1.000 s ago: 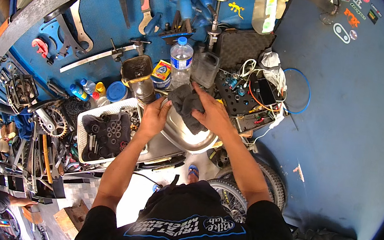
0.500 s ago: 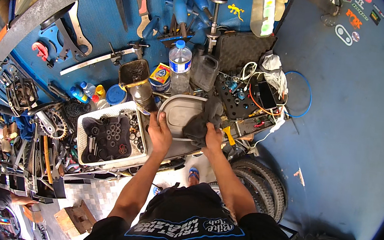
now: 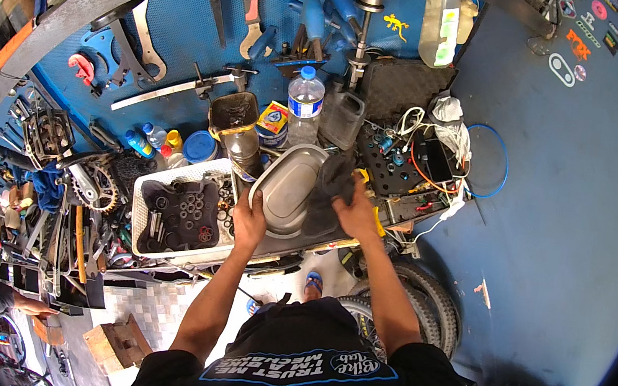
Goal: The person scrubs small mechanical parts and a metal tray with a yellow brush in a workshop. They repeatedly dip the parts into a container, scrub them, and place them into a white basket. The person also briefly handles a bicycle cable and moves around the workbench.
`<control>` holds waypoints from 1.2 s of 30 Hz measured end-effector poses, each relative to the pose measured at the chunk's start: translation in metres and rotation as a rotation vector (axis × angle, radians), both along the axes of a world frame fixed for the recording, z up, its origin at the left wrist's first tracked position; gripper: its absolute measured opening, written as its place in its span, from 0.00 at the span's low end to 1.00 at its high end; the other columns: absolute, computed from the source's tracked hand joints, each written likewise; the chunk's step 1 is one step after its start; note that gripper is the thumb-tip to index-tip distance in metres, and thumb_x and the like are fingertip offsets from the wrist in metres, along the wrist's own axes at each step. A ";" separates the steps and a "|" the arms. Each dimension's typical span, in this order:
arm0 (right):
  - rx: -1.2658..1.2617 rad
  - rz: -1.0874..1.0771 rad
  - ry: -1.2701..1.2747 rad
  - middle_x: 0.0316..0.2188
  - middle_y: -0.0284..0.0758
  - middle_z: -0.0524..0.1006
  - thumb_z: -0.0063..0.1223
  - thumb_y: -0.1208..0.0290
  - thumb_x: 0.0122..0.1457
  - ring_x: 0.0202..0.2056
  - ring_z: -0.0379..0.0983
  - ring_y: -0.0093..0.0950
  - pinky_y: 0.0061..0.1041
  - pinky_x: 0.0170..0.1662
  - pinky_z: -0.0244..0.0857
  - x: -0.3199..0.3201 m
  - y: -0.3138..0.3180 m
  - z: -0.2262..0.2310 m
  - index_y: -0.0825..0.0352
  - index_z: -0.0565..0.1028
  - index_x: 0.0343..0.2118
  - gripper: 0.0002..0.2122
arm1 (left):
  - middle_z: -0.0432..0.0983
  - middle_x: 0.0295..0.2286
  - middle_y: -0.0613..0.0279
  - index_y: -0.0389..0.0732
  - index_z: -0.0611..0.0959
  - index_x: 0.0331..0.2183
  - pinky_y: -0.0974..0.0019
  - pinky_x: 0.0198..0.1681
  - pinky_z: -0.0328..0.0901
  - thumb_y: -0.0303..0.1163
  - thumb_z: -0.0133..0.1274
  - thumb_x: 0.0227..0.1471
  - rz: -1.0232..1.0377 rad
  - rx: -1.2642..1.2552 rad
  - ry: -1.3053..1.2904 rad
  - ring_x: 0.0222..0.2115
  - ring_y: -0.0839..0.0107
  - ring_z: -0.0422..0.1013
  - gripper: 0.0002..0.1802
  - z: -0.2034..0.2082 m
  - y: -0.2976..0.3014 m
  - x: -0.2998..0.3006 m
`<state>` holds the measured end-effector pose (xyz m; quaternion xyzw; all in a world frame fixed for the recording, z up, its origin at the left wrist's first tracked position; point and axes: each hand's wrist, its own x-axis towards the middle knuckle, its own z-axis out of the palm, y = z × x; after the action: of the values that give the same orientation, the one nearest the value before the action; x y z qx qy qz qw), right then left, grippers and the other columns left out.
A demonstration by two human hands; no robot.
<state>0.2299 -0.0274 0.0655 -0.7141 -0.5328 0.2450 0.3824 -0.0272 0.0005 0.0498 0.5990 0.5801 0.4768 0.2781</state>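
Note:
A shallow oval metal tray (image 3: 288, 189) is tilted over the front of the workbench. My left hand (image 3: 249, 220) grips its left rim, fingers wrapped round the edge. My right hand (image 3: 357, 213) is closed on a dark cloth (image 3: 330, 192), which lies against the tray's right edge. Close to my left hand stands a white plastic basket (image 3: 138, 214) lined with dark cloth, with rings, bearings and small metal parts inside. Behind the tray are a clear plastic bottle (image 3: 304, 111) with a blue cap and a cut-open container (image 3: 241, 146).
An open black case (image 3: 388, 173) with small parts, a phone (image 3: 437, 161) and white cables (image 3: 451, 133) lie at the right. Tools hang on the blue pegboard (image 3: 188, 47). Bicycle tyres (image 3: 427, 300) stand below the bench. A co-worker's arm (image 3: 33, 306) shows at lower left.
The tray has turned from lying nearly level to a steeper slant. My right hand and the cloth have moved right, toward its outer edge. The whole view has shifted slightly.

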 end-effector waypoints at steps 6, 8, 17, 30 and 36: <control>0.118 0.171 -0.104 0.61 0.58 0.72 0.59 0.62 0.63 0.59 0.72 0.56 0.46 0.63 0.66 -0.001 0.007 0.037 0.65 0.63 0.68 0.32 | 0.81 0.42 0.32 0.33 0.79 0.55 0.46 0.47 0.70 0.45 0.47 0.72 -0.043 0.118 -0.052 0.44 0.34 0.77 0.25 0.012 0.000 0.014; 0.178 0.277 -0.260 0.58 0.59 0.72 0.60 0.62 0.62 0.58 0.71 0.58 0.46 0.62 0.67 -0.046 0.010 0.013 0.64 0.66 0.66 0.30 | 0.81 0.43 0.33 0.36 0.78 0.57 0.46 0.49 0.70 0.47 0.45 0.72 -0.108 0.055 0.000 0.47 0.35 0.77 0.26 0.016 -0.001 0.028; 0.184 0.264 -0.116 0.52 0.51 0.76 0.60 0.67 0.64 0.53 0.74 0.53 0.45 0.56 0.70 -0.032 0.040 0.001 0.67 0.72 0.56 0.20 | 0.82 0.43 0.34 0.38 0.79 0.56 0.49 0.49 0.71 0.45 0.47 0.72 -0.187 -0.096 0.042 0.47 0.37 0.78 0.23 0.019 -0.016 0.018; 0.150 0.450 -0.159 0.53 0.48 0.75 0.60 0.71 0.60 0.53 0.74 0.52 0.45 0.57 0.71 -0.024 0.028 -0.018 0.69 0.73 0.56 0.21 | 0.81 0.34 0.38 0.38 0.80 0.56 0.52 0.44 0.70 0.46 0.51 0.70 -0.201 -0.125 0.028 0.36 0.46 0.78 0.24 0.011 -0.022 0.013; 0.154 0.663 -0.197 0.49 0.46 0.75 0.60 0.73 0.57 0.50 0.75 0.52 0.43 0.53 0.73 -0.007 0.010 -0.026 0.67 0.74 0.54 0.21 | 0.83 0.43 0.42 0.35 0.81 0.55 0.58 0.51 0.70 0.45 0.51 0.71 -0.212 -0.148 -0.092 0.43 0.57 0.79 0.24 0.017 -0.006 0.000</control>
<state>0.2228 -0.0173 0.0396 -0.4916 -0.7868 0.2449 0.2815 -0.0275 -0.0054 0.0673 0.6124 0.5337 0.4274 0.3969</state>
